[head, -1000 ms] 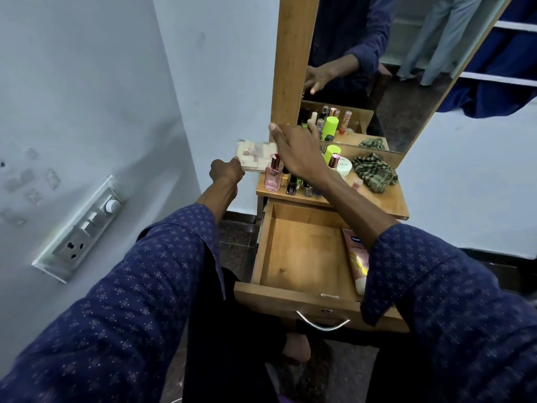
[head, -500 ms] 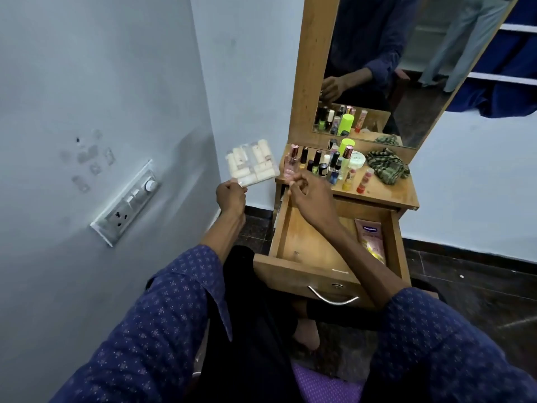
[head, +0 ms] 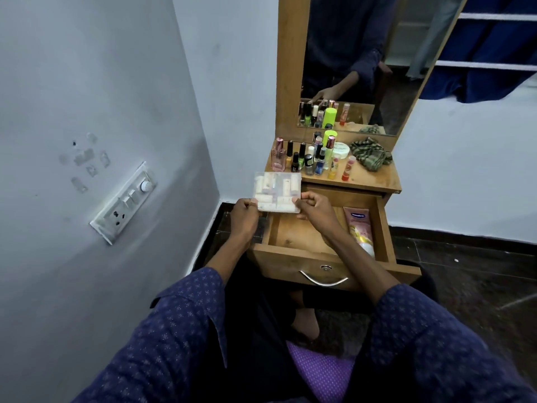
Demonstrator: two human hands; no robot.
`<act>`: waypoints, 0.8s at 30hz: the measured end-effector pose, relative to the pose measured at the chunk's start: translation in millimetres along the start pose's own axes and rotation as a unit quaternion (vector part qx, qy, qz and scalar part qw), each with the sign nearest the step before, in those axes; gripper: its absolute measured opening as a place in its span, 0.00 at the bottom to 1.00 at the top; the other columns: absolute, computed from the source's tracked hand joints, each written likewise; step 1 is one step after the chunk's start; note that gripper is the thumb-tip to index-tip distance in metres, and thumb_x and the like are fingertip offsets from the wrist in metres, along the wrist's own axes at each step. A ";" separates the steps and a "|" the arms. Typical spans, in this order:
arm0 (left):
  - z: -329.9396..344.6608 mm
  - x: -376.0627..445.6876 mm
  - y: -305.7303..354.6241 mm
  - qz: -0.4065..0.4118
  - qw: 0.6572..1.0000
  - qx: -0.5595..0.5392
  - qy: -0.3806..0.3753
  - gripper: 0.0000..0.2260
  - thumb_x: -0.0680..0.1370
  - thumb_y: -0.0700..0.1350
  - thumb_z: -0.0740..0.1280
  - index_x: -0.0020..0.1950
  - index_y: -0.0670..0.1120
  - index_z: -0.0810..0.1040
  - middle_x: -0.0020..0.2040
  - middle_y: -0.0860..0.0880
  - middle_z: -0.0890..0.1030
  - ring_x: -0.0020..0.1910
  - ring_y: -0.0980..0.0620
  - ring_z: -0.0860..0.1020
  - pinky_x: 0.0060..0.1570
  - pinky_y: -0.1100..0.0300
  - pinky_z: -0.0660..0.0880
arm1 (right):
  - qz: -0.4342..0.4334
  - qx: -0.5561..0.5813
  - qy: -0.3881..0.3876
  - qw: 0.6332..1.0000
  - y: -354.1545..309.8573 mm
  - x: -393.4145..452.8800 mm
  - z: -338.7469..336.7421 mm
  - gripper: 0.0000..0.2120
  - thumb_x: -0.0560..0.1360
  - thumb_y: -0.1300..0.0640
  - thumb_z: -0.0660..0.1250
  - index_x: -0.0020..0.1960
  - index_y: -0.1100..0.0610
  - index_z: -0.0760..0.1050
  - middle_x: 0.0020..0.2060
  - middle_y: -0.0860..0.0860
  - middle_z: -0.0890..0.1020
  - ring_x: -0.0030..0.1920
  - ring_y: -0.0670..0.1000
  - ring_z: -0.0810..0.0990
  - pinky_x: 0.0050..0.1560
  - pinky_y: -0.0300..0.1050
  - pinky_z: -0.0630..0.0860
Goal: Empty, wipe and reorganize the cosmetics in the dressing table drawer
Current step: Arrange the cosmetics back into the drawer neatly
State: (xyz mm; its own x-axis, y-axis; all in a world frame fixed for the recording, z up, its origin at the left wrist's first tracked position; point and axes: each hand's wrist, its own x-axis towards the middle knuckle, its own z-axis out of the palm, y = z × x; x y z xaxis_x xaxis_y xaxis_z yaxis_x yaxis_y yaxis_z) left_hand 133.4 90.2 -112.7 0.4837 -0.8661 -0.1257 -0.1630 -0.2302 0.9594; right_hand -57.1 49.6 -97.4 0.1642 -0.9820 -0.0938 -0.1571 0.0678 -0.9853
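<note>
A flat clear plastic case (head: 277,191) of small pale tubes is held over the drawer's back left corner. My left hand (head: 244,217) grips its lower left corner and my right hand (head: 315,209) pinches its lower right edge. The wooden drawer (head: 293,237) is pulled out; a pink lotion tube (head: 359,226) lies along its right side. On the dressing table top (head: 372,181) stand several nail polish bottles (head: 308,159), a pink perfume bottle (head: 278,157), a green can (head: 329,142), a white cream jar (head: 340,149) and two lip balm sticks (head: 347,168).
A crumpled green checked cloth (head: 370,154) lies at the top's back right. The mirror (head: 357,59) rises behind the table. A grey wall with a switch panel (head: 125,202) stands close on the left. Dark floor (head: 465,271) lies to the right. I sit on a purple seat (head: 319,370).
My right hand left the bottles on the table top and came back to take the case's right edge. My left hand brought the case rightward over the drawer. The view pulled back.
</note>
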 end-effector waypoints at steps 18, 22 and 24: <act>50.4 14.5 4.3 0.295 0.837 0.435 -0.149 0.22 0.80 0.50 0.70 0.72 0.44 0.73 0.72 0.43 0.71 0.69 0.43 0.71 0.68 0.44 0.74 | 0.182 0.009 0.158 0.970 38.1 19.5 -39.8 0.11 0.81 0.57 0.70 0.40 0.55 0.77 0.38 0.50 0.80 0.37 0.45 0.79 0.27 0.33 0.78; 53.4 16.5 -2.2 0.317 0.804 0.486 -0.134 0.22 0.79 0.50 0.69 0.71 0.44 0.74 0.71 0.43 0.72 0.68 0.43 0.70 0.64 0.44 0.74 | 0.211 0.001 0.156 0.965 42.7 32.4 -37.0 0.12 0.79 0.58 0.74 0.40 0.57 0.75 0.46 0.55 0.84 0.41 0.50 0.84 0.33 0.41 0.83; 55.2 17.0 -4.7 0.310 0.802 0.494 -0.130 0.22 0.78 0.51 0.71 0.71 0.46 0.75 0.70 0.45 0.72 0.68 0.44 0.68 0.64 0.44 0.72 | 0.211 0.009 0.157 0.965 49.8 34.9 -33.7 0.11 0.77 0.56 0.77 0.41 0.57 0.77 0.50 0.57 0.86 0.41 0.50 0.85 0.29 0.40 0.82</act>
State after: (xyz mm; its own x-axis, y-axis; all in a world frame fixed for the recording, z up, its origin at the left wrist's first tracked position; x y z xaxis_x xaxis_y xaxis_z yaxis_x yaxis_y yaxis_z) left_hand 95.0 52.1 -133.3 -0.1291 -0.9834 0.1272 -0.9664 0.1535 0.2063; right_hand -92.0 12.8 -144.9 -0.2140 -0.8713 -0.4417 -0.1274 0.4732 -0.8717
